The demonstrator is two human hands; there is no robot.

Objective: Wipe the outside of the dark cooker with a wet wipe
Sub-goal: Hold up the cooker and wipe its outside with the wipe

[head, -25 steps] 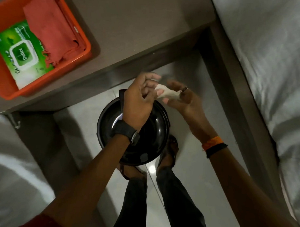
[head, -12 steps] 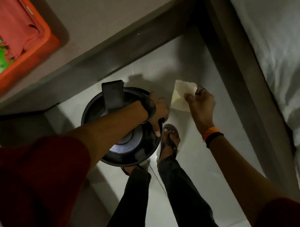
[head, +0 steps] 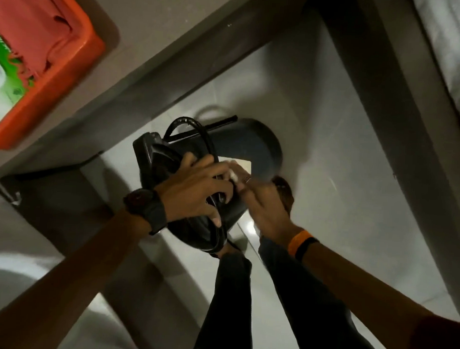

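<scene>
The dark cooker [head: 240, 146] is tipped on its side above the pale floor, its lid end toward me and its round base pointing away. My left hand [head: 197, 189], with a black watch on the wrist, grips the lid end and the black cord looped over it. My right hand [head: 264, 201], wearing a ring and orange and black wristbands, presses a white wet wipe [head: 237, 165] flat against the cooker's side wall. Part of the wipe is hidden under my fingers.
A grey table top [head: 160, 41] runs across the upper left, carrying an orange tray [head: 57, 71] with a red cloth [head: 28, 29] and a green wipes pack [head: 5, 75]. A dark bed frame [head: 382, 101] and white bedding [head: 457, 46] stand on the right. My legs and sandalled feet are below.
The cooker went from upright to tipped on its side. My left hand shifted onto its lid end and cord. My right hand brought the unfolded wipe from the air onto the cooker's wall.
</scene>
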